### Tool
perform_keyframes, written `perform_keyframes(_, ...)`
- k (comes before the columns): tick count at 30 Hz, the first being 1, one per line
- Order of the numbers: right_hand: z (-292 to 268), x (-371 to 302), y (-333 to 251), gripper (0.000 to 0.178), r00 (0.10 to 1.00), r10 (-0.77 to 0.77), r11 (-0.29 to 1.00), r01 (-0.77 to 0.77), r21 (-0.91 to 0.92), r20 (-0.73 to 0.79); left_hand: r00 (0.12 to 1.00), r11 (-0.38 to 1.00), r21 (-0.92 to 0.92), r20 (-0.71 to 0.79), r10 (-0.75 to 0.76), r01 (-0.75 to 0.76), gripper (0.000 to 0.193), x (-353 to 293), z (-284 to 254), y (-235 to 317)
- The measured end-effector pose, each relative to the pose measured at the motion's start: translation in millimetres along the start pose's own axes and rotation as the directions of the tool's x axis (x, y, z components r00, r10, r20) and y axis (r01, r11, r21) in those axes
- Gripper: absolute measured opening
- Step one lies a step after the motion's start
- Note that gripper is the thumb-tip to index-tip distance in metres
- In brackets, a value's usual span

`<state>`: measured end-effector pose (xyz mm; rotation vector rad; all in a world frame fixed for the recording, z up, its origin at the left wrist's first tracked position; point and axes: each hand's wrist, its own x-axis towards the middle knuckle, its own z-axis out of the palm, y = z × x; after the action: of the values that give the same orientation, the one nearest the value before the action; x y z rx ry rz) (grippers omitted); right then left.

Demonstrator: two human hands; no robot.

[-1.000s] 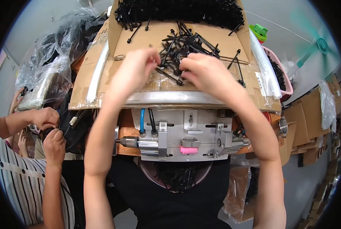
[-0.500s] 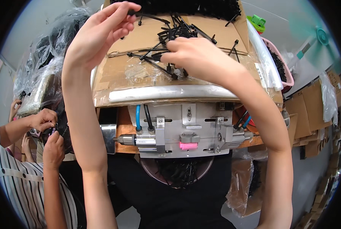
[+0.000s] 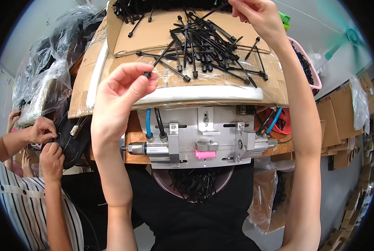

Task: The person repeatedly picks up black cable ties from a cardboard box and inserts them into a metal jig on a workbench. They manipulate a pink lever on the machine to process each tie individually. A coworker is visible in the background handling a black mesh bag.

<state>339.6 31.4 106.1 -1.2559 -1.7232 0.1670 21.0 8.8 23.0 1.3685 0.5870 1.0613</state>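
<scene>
My left hand (image 3: 116, 96), fingers closed in a pinch, grips the knobbed end of a thin black rod (image 3: 164, 54). That rod slants up and away, its far end close to the pile. My right hand (image 3: 260, 19) is raised at the top edge and pinches the end of another black rod (image 3: 214, 11), which points left and down over the pile. Between the hands, a loose pile of black rods (image 3: 199, 42) with knobbed ends lies crisscrossed on the cardboard (image 3: 124, 39). More black rods lie massed along the far edge.
Nearer me stands a metal fixture plate (image 3: 187, 117) with clamps, a pink block (image 3: 205, 154) and blue hoses (image 3: 149, 121). Below it, a bowl (image 3: 159, 184) holds black pieces. A pink basket (image 3: 314, 69) and green fan (image 3: 353, 37) are at right; a co-worker's hands (image 3: 51, 161) work at left.
My left hand has come down and nearer with its black rod. My right hand has left the pile and moved up and right, now with a black rod.
</scene>
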Motion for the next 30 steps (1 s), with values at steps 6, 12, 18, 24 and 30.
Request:
perform_keyframes(6,-7,0,-6,0.018,0.984,-0.176,0.970,0.176,-0.169,0.016,0.999,0.997,0.073,-0.033,0.018,-0.016,0.019,-14,7,-16)
perform_keyframes(12,-19,11,-21,0.026,0.996,0.064,0.998,-0.064,0.002,-0.054,0.998,0.991,0.136,-0.060,0.022,-0.014,0.019,-15,7,-28)
perform_keyframes(18,-50,-12,-26,0.025,0.983,0.181,0.893,-0.162,0.420,-0.006,0.955,0.916,0.369,-0.180,0.236,-0.157,0.043,-45,26,-28)
perform_keyframes(24,-65,-94,-33,0.023,0.918,0.347,0.657,-0.092,0.748,-0.192,0.954,0.579,0.765,0.158,0.254,-0.281,0.084,-142,81,-50)
perform_keyframes(30,-59,-160,-43,0.030,0.989,0.151,0.412,-0.056,0.910,-0.007,0.962,0.361,0.894,0.271,0.037,-0.266,0.069,-156,110,-87)
